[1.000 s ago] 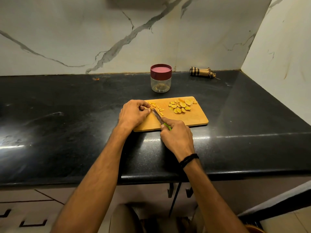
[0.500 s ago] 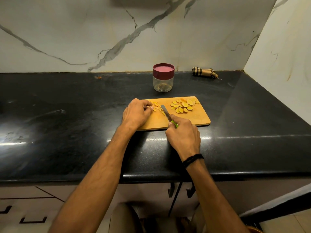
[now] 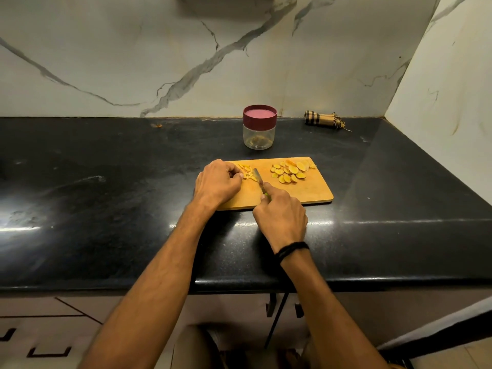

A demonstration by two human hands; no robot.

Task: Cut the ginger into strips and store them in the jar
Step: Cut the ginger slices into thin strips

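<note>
A wooden cutting board [image 3: 311, 193] lies on the black counter. Round ginger slices [image 3: 290, 171] are piled on its far right part, and short ginger strips [image 3: 247, 173] lie at its far left. My left hand [image 3: 217, 182] rests on the board's left end with curled fingertips at the strips; whether they pinch a piece is hidden. My right hand [image 3: 281, 215] grips a small knife [image 3: 258, 177] with a green handle, its blade lying just right of the strips. A clear jar [image 3: 259, 130] with a maroon lid on stands behind the board.
A rolled checked cloth [image 3: 323, 119] lies at the back wall to the right. Marble walls close the back and right side. The counter's front edge [image 3: 239, 284] runs below my forearms, with cabinet fronts under it.
The knife blade shifted right from my left fingertips to the right edge of the strips. My left hand has stayed on the board's left end. The camera view drifted slightly.
</note>
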